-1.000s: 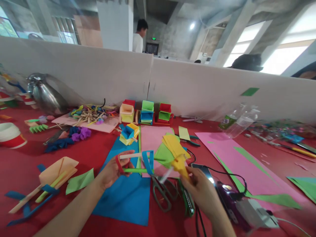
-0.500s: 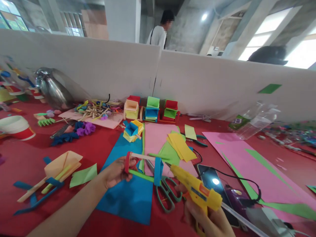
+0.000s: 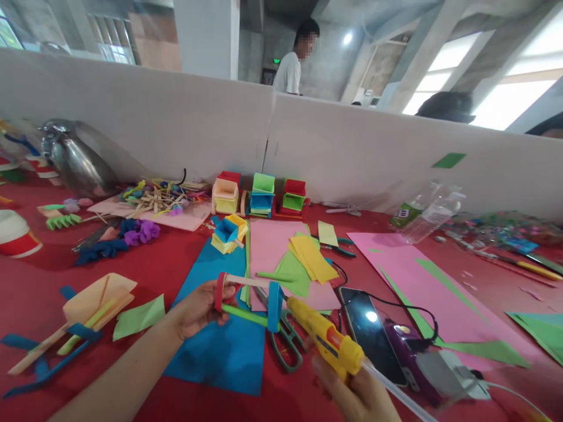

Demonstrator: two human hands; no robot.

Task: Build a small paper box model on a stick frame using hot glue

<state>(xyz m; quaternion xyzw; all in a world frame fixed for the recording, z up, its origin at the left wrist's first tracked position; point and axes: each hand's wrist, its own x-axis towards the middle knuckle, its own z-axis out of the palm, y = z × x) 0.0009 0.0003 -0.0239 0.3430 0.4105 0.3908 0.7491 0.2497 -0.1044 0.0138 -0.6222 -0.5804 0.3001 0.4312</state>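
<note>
My left hand (image 3: 200,309) grips a small paper frame (image 3: 275,306) by its red end; a pale stick and a green paper tube run from there to a blue paper piece at the other end. In my right hand (image 3: 352,387) is a yellow hot glue gun (image 3: 325,337), a clear glue stick trailing from its back. The gun's nozzle is close to the blue end; whether it touches I cannot tell. Under the frame lie a sheet of blue paper (image 3: 220,357) and scissors (image 3: 288,346) with grey-green handles.
A phone (image 3: 372,328) and a purple power bank (image 3: 407,346) with cables lie right of the gun. Small folded paper boxes (image 3: 263,196) stand by the white partition (image 3: 176,123). A peach paper model (image 3: 97,299) sits at left, a metal jug (image 3: 74,158) behind.
The glue gun's nozzle has come nearer the blue end of the frame. The whole view has shifted, so things on the table appear further left. Both hands keep their hold.
</note>
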